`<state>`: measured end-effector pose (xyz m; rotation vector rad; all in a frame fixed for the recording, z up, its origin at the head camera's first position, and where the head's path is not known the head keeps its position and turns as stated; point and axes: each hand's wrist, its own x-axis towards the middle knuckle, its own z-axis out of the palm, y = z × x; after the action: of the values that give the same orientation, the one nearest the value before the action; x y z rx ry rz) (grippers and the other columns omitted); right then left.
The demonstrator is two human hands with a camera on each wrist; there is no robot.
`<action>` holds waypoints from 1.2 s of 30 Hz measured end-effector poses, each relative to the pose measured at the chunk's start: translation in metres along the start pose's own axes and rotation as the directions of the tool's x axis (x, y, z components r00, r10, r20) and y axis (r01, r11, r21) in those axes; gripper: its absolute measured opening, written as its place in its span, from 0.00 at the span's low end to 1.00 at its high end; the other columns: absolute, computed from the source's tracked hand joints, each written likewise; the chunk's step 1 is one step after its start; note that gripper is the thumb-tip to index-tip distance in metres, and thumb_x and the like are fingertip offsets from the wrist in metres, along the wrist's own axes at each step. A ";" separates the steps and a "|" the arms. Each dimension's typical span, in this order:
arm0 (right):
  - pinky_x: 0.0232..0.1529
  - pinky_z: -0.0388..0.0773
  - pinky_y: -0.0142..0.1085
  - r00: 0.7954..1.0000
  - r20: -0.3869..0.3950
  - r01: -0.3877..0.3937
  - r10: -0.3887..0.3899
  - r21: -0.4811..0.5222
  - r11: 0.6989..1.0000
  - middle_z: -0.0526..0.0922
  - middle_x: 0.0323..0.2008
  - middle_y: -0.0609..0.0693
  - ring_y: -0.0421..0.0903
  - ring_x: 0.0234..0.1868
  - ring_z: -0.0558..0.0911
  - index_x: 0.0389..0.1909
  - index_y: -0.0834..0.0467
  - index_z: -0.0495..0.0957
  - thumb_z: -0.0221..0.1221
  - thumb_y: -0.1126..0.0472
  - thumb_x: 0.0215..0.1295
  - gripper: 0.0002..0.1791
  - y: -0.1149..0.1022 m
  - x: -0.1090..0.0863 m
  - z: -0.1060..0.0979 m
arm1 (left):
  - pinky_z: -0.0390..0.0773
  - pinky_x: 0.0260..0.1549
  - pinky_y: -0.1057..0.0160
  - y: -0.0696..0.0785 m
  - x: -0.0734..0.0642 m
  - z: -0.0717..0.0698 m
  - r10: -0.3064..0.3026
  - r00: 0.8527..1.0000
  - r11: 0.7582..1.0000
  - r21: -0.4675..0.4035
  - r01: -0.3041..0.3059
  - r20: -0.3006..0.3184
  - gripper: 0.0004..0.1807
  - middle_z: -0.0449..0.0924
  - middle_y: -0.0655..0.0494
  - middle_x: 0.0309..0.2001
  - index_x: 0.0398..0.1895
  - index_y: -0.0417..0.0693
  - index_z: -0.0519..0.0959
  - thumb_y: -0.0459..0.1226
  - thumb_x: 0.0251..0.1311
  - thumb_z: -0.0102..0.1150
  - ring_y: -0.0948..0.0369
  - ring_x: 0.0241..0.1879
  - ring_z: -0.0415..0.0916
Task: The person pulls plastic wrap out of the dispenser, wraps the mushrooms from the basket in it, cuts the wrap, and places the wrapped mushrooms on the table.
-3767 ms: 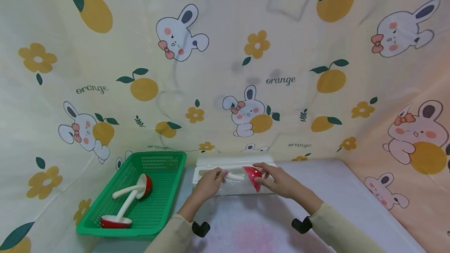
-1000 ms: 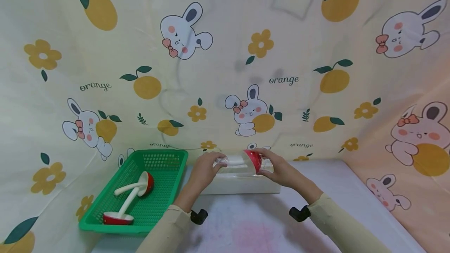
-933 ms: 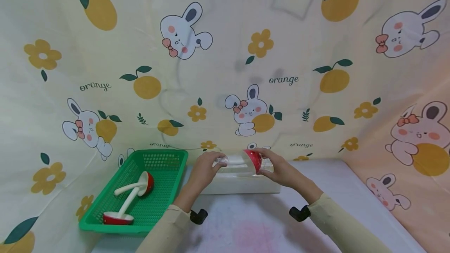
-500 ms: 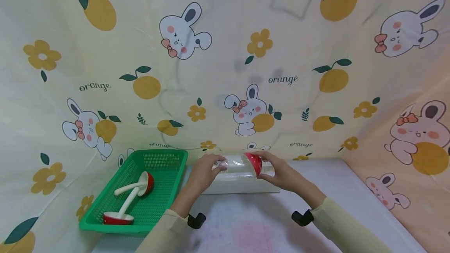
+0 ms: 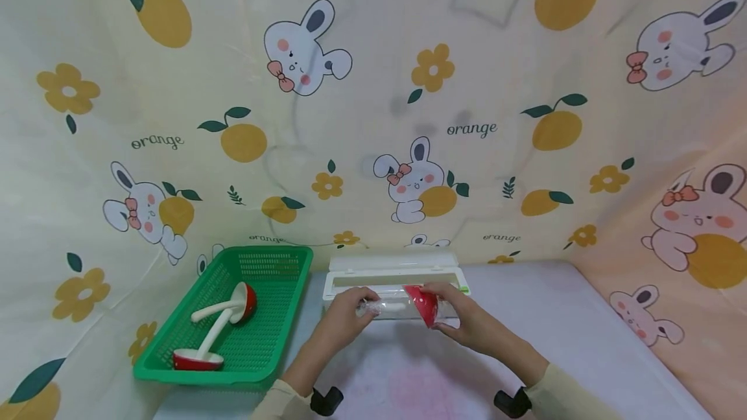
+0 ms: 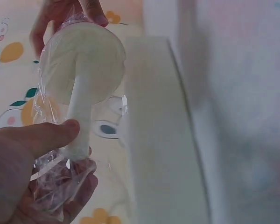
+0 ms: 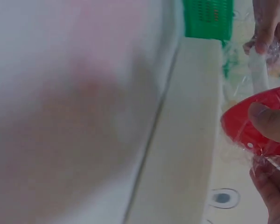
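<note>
My left hand (image 5: 343, 321) pinches the stem end of a toy mushroom (image 5: 424, 305), which lies sideways in clear plastic film. It has a red, white-dotted cap and a white stem. My right hand (image 5: 471, 324) holds the cap side between thumb and fingers, the film bunched at its fingertips. In the left wrist view, film (image 6: 53, 186) gathers below the stem, under the left thumb. Behind the mushroom stands a long white box (image 5: 344, 282) with its lid raised; the mushroom overlaps its front in the head view.
A green basket (image 5: 286, 316) stands on the left with two similar mushrooms (image 5: 213, 336) lying in it. A small green piece (image 5: 465, 290) shows at the box's right end. A curtain (image 5: 373, 109) printed with rabbits and oranges hangs behind the white table (image 5: 525, 316).
Both hands first raised the mushroom from in front of the box, and have now lowered it toward me. The box's open top shows behind it again. The basket's mushrooms stay put.
</note>
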<state>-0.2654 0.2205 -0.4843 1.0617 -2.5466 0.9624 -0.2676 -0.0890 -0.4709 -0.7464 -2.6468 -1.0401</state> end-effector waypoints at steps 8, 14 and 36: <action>0.59 0.84 0.47 0.997 0.005 0.081 -0.081 -0.057 0.995 0.71 0.73 0.51 0.56 0.71 0.75 0.71 0.48 0.69 0.81 0.69 0.55 0.45 0.012 -0.018 0.022 | 0.84 0.49 0.57 -0.013 -0.009 0.020 -0.007 0.999 1.000 -0.014 0.008 0.039 0.12 0.86 0.58 0.44 0.45 0.48 0.84 0.29 0.62 0.76 0.59 0.46 0.80; 0.60 0.83 0.48 0.994 0.011 0.110 -0.110 -0.030 0.993 0.71 0.73 0.52 0.54 0.71 0.74 0.63 0.48 0.74 0.78 0.71 0.59 0.35 0.021 -0.023 0.034 | 0.83 0.50 0.57 -0.026 -0.010 0.039 -0.031 0.998 0.998 -0.057 0.034 0.052 0.13 0.85 0.57 0.44 0.42 0.47 0.83 0.26 0.59 0.76 0.59 0.47 0.80; 0.67 0.79 0.43 0.995 0.024 0.096 -0.096 -0.017 0.995 0.78 0.70 0.52 0.54 0.72 0.76 0.65 0.53 0.80 0.74 0.67 0.66 0.27 0.025 -0.023 0.039 | 0.81 0.51 0.54 -0.035 -0.015 0.053 -0.086 0.982 0.987 0.147 0.061 0.167 0.14 0.82 0.56 0.45 0.43 0.49 0.85 0.25 0.58 0.72 0.56 0.48 0.78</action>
<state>-0.2643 0.2214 -0.5361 1.1851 -2.4915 0.9064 -0.2728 -0.0808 -0.5350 -0.7443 -2.8794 -0.8279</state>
